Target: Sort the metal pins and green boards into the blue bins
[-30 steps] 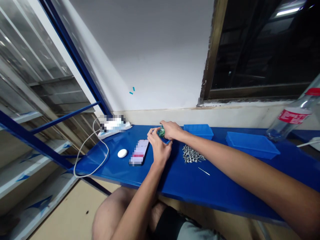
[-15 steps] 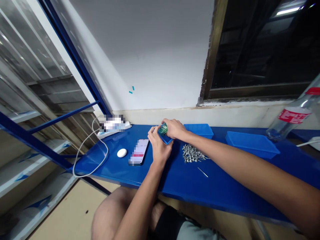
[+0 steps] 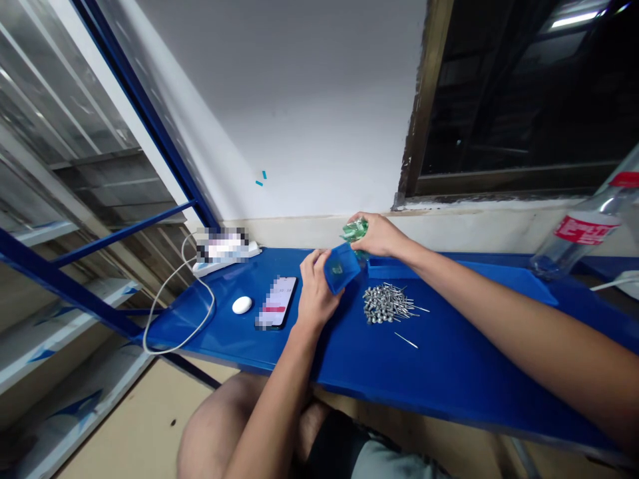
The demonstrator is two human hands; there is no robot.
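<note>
My left hand (image 3: 317, 293) grips a small blue plastic bin (image 3: 344, 263), tilted so that its inside faces me. Something small and greenish shows at the bottom of this bin. Up and to the right of it, my right hand (image 3: 383, 234) is closed on a bunch of crinkled green plastic packets (image 3: 354, 230), their exact kind unclear. Below my right forearm a pile of silver rivets (image 3: 387, 304) lies on the blue table (image 3: 349, 359). One loose rivet (image 3: 406, 340) is apart from the pile, nearer the front edge.
Shallow blue trays (image 3: 536, 287) stand along the back, partly behind my right arm. A phone (image 3: 279, 303) and a white oval object (image 3: 242, 305) lie at left, beside a cable and power strip (image 3: 227, 259). A clear bottle (image 3: 582, 233) stands at far right.
My right hand has come out of the bin and moved up and right with the green packets. My left hand still holds the bin, now turned so its inside shows.
</note>
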